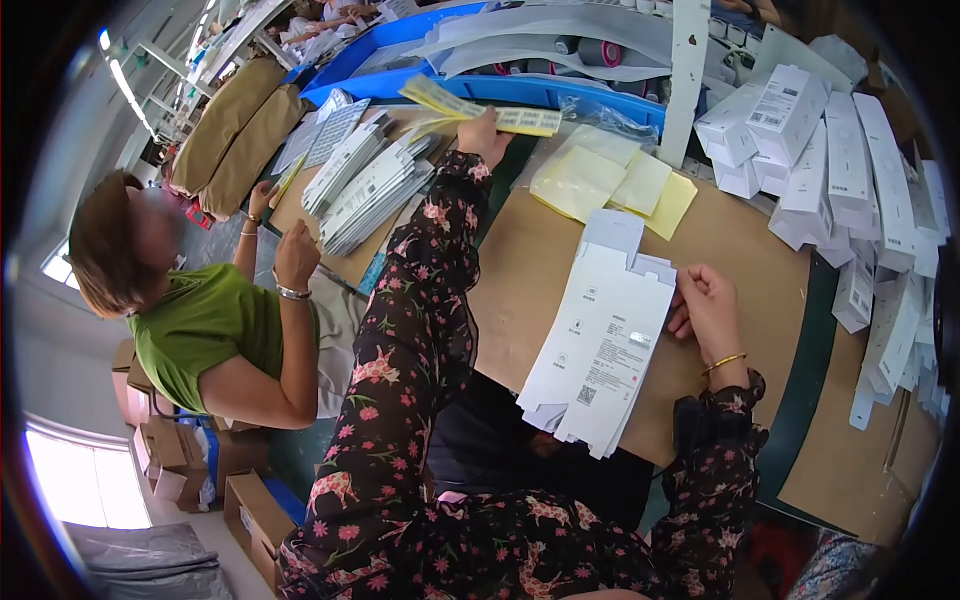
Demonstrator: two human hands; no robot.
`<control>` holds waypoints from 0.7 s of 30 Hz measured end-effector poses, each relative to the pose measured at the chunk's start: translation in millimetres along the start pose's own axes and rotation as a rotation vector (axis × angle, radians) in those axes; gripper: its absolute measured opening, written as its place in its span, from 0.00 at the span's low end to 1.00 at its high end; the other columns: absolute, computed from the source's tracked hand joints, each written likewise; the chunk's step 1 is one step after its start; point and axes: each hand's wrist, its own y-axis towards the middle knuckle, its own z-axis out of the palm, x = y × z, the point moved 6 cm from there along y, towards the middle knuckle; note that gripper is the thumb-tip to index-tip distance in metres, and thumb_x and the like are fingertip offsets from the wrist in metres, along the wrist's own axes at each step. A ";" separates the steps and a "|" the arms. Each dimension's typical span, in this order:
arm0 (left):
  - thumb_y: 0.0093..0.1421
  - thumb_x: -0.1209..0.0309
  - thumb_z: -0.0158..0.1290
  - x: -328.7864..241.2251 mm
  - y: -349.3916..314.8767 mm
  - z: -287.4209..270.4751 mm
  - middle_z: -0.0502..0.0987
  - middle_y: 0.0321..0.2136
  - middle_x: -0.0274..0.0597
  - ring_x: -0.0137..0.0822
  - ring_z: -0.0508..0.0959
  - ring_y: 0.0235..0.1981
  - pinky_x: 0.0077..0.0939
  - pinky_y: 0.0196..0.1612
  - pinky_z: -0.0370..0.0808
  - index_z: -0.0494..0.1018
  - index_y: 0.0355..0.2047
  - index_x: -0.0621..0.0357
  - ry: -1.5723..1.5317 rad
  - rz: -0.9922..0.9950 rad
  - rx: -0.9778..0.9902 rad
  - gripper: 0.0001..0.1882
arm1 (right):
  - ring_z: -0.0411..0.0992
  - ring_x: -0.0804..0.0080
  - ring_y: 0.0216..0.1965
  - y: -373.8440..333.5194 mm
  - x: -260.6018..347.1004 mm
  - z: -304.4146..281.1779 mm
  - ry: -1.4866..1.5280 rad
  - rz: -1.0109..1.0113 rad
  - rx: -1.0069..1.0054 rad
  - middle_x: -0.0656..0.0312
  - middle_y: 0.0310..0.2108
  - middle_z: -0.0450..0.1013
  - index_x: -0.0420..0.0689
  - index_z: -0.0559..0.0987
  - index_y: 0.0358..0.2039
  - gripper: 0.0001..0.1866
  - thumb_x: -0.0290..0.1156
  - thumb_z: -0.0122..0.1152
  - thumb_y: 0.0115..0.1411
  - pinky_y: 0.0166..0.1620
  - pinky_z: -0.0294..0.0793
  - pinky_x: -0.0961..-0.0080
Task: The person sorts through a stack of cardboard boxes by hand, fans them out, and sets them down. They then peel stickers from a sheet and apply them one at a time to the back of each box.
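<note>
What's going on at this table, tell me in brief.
The person's left hand is stretched toward the far side of the table, holding yellow-backed label strips. The right hand, fingers curled, is at the right edge of a stack of flat white cartons in front of the person. Loose yellow sheets lie just beyond that stack. Boxes already formed are piled on the right, and a co-worker in green is at the left.
</note>
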 end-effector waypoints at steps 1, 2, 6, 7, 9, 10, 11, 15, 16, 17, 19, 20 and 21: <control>0.74 0.73 0.47 5.7 1.5 -4.2 0.74 0.54 0.54 0.55 0.77 0.57 0.60 0.57 0.78 0.63 0.60 0.66 -0.003 -0.005 -0.002 0.17 | 0.71 0.79 0.14 0.2 -1.4 -1.5 -0.004 0.004 -0.002 0.64 0.24 0.76 0.41 0.77 0.37 0.13 0.38 0.57 0.73 0.14 0.65 0.85; 0.73 0.75 0.48 10.2 0.8 -11.4 0.74 0.54 0.55 0.55 0.77 0.57 0.61 0.57 0.77 0.63 0.60 0.67 0.006 -0.019 -0.004 0.17 | 0.71 0.79 0.14 -0.2 -3.0 -2.9 -0.006 0.006 -0.009 0.64 0.24 0.76 0.41 0.77 0.37 0.13 0.38 0.57 0.73 0.13 0.65 0.85; 0.71 0.77 0.51 14.7 2.3 -29.7 0.74 0.55 0.57 0.57 0.78 0.56 0.62 0.57 0.78 0.63 0.60 0.69 0.002 -0.080 -0.009 0.19 | 0.71 0.80 0.14 1.4 -3.2 -4.1 -0.018 0.013 -0.019 0.64 0.23 0.76 0.41 0.78 0.37 0.13 0.38 0.57 0.73 0.13 0.64 0.85; 0.70 0.78 0.52 15.7 1.8 -29.2 0.74 0.55 0.58 0.58 0.78 0.56 0.61 0.56 0.79 0.63 0.59 0.69 -0.019 -0.119 0.001 0.20 | 0.71 0.80 0.14 1.4 -2.8 -5.2 -0.022 0.016 -0.027 0.65 0.23 0.76 0.41 0.78 0.37 0.13 0.38 0.57 0.73 0.13 0.64 0.85; 0.69 0.78 0.53 15.3 -1.7 -29.7 0.74 0.55 0.59 0.59 0.78 0.55 0.60 0.54 0.80 0.63 0.59 0.69 -0.043 -0.157 0.010 0.20 | 0.71 0.80 0.14 1.7 -2.4 -5.1 -0.028 0.019 -0.033 0.65 0.23 0.76 0.41 0.78 0.37 0.13 0.38 0.57 0.73 0.13 0.64 0.85; 0.68 0.78 0.53 15.5 -4.8 -32.1 0.75 0.54 0.59 0.59 0.80 0.52 0.57 0.51 0.82 0.64 0.58 0.69 0.063 -0.172 -0.008 0.20 | 0.71 0.80 0.14 1.8 -2.3 -4.7 -0.030 0.017 -0.032 0.65 0.23 0.77 0.41 0.78 0.37 0.13 0.38 0.57 0.73 0.13 0.64 0.85; 0.68 0.79 0.54 14.7 -6.9 -35.6 0.75 0.53 0.59 0.58 0.82 0.49 0.55 0.47 0.84 0.64 0.58 0.70 0.171 -0.183 -0.026 0.20 | 0.71 0.80 0.14 1.7 -1.6 -3.9 -0.030 0.014 -0.031 0.65 0.23 0.77 0.41 0.78 0.37 0.13 0.38 0.57 0.73 0.13 0.64 0.85; 0.66 0.78 0.56 3.2 -8.4 -45.9 0.79 0.48 0.58 0.55 0.85 0.40 0.46 0.34 0.87 0.66 0.57 0.70 0.603 -0.243 -0.117 0.20 | 0.71 0.80 0.14 0.9 -0.6 -2.4 -0.037 0.009 -0.030 0.65 0.23 0.77 0.41 0.78 0.37 0.13 0.39 0.57 0.73 0.13 0.64 0.85; 0.66 0.78 0.56 -0.6 -8.4 -49.8 0.81 0.46 0.57 0.54 0.86 0.36 0.43 0.29 0.87 0.67 0.56 0.70 0.767 -0.265 -0.154 0.20 | 0.71 0.80 0.14 1.1 -0.7 -1.9 -0.039 0.010 -0.029 0.65 0.22 0.76 0.42 0.78 0.37 0.13 0.39 0.57 0.73 0.13 0.64 0.85; 0.66 0.78 0.56 -2.1 -8.8 -50.5 0.81 0.46 0.57 0.54 0.86 0.36 0.43 0.29 0.87 0.67 0.56 0.70 0.767 -0.262 -0.155 0.20 | 0.71 0.80 0.14 1.4 -0.8 -1.9 -0.039 0.006 -0.028 0.65 0.22 0.76 0.42 0.78 0.37 0.13 0.39 0.57 0.73 0.13 0.64 0.85; 0.65 0.77 0.58 -2.6 -11.7 -51.9 0.83 0.40 0.55 0.49 0.86 0.30 0.38 0.23 0.85 0.69 0.54 0.69 0.726 -0.227 -0.154 0.19 | 0.71 0.80 0.14 1.7 -2.1 -3.2 -0.035 0.007 -0.027 0.65 0.23 0.76 0.42 0.77 0.37 0.13 0.39 0.57 0.73 0.13 0.64 0.85; 0.65 0.76 0.59 -0.9 -13.0 -52.0 0.84 0.37 0.54 0.47 0.86 0.27 0.35 0.21 0.83 0.71 0.53 0.69 0.705 -0.212 -0.152 0.18 | 0.71 0.80 0.14 1.6 -3.0 -4.4 -0.033 0.008 -0.029 0.65 0.23 0.76 0.42 0.77 0.37 0.13 0.39 0.57 0.73 0.13 0.64 0.85; 0.65 0.76 0.59 5.3 -15.0 -50.4 0.84 0.37 0.54 0.47 0.86 0.27 0.35 0.21 0.83 0.71 0.53 0.69 0.703 -0.215 -0.146 0.18 | 0.71 0.80 0.14 0.5 -4.4 -6.9 -0.034 0.009 -0.035 0.65 0.23 0.76 0.42 0.77 0.37 0.13 0.39 0.57 0.73 0.13 0.64 0.85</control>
